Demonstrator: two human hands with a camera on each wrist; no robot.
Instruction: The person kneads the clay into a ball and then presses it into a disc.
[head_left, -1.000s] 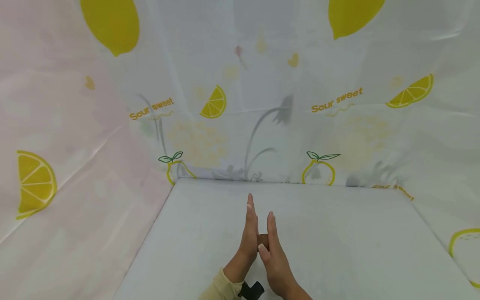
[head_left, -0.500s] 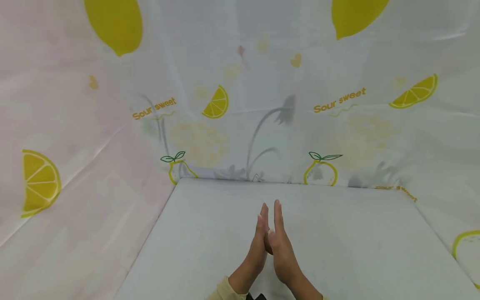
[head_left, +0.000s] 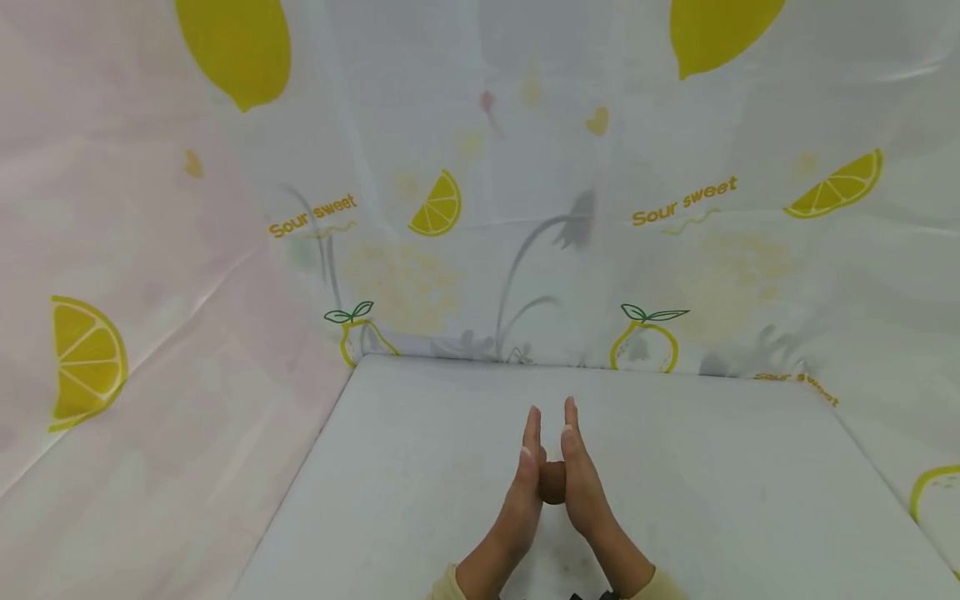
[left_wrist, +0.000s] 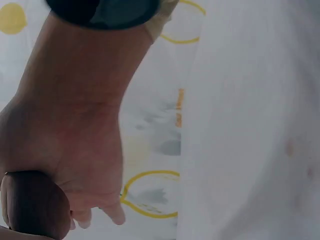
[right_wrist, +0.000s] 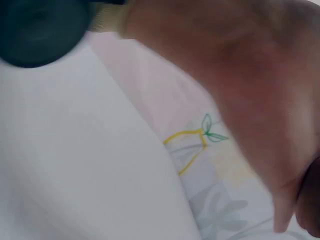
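Note:
A smooth, rounded brown lump [head_left: 552,483], resembling modelling clay, is pressed between two flat palms above the white tabletop. My left hand [head_left: 527,492] bears on its left side, fingers straight and pointing away from me. Against the opposite side lies my right hand [head_left: 585,483], its fingers likewise extended. In the left wrist view the dark lump [left_wrist: 37,205] sits at the palm in the lower left corner. The right wrist view catches only part of the lump [right_wrist: 310,205] at the right edge, beside the right hand [right_wrist: 270,110].
The white tabletop [head_left: 420,467] spreads around and beneath the hands, with faint smudges near the front. Behind and at both sides hangs a pale cloth [head_left: 525,167] printed with lemons and lettering. Dark round wrist devices show on the left wrist [left_wrist: 105,10] and right wrist [right_wrist: 42,30].
Both hands have shifted right with the lump. The palms slid against each other: the left drew back and the right moved forward. More of the lump shows now.

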